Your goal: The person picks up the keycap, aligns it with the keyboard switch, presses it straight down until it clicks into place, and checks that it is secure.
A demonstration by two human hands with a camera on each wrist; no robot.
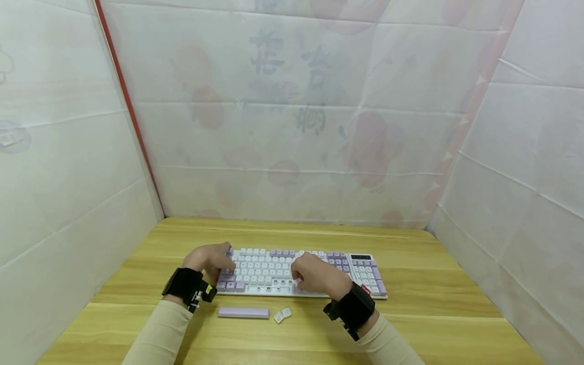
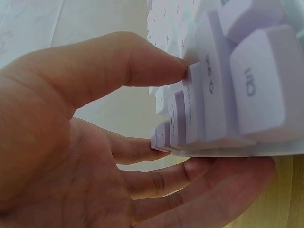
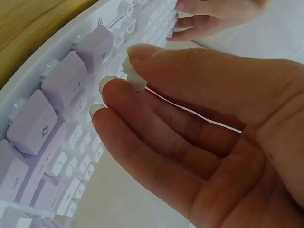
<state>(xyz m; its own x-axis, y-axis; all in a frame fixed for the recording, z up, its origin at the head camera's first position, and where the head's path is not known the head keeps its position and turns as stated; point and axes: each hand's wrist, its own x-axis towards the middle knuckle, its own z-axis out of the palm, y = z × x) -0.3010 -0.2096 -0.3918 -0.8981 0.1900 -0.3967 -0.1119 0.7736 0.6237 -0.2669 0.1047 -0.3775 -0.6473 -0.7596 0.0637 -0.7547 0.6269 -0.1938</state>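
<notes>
A white and lilac keyboard (image 1: 266, 266) lies on the table, with exposed switches in its lower middle rows. My left hand (image 1: 210, 257) grips its left end: the thumb (image 2: 156, 69) rests on the keys near Caps Lock, and the other fingers lie along the side edge. Over the right-middle part of the keyboard is my right hand (image 1: 319, 274). In the right wrist view, its thumb and fingers pinch a small white keycap (image 3: 136, 80), mostly covered by the fingertips. Lilac Alt (image 3: 97, 50) and Fn (image 3: 66, 80) keys sit just beside those fingers.
A long lilac spacebar keycap (image 1: 244, 313) lies on the wooden table (image 1: 410, 324) before the keyboard. To its right are two loose white keycaps (image 1: 283, 315), touching or nearly so. Pale sheeting (image 1: 292, 142) walls the table's back and both sides.
</notes>
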